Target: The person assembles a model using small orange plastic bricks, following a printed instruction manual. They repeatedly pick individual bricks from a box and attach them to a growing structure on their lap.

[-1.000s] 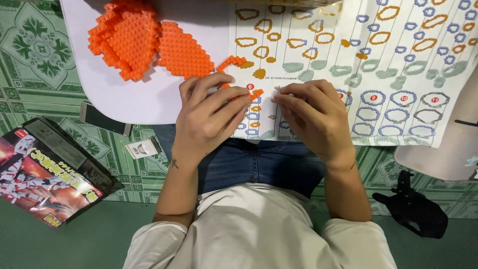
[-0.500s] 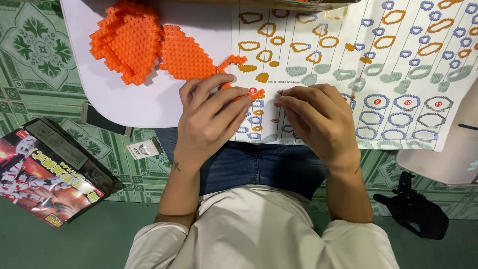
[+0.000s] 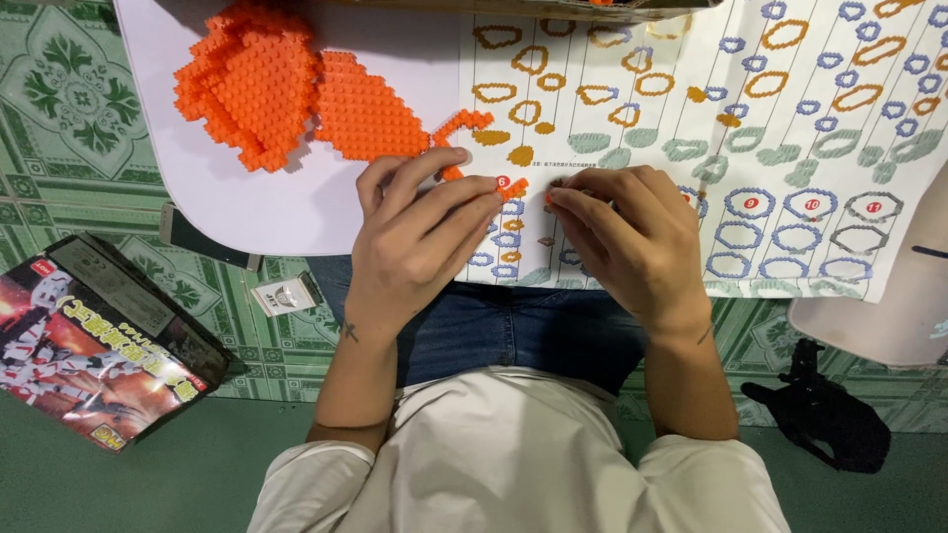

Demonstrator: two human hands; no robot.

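Note:
My left hand and my right hand rest side by side on the near edge of a white table, over a printed instruction sheet covered in ring-shaped diagrams. Between the fingertips sits a small cluster of tiny orange bricks, which the left fingers touch. The right fingertips pinch a tiny orange piece beside it. A large flat orange brick model lies on the table at the upper left, with a thin orange strip running toward my left hand.
A dark toy box lies on the green patterned floor at the left, with a phone and a small white packet near the table edge. A black object sits on the floor at the right, beside a pale stool.
Both hands stay on the sheet's near edge with only small finger movements; the fingertips have drawn closer around the small orange pieces.

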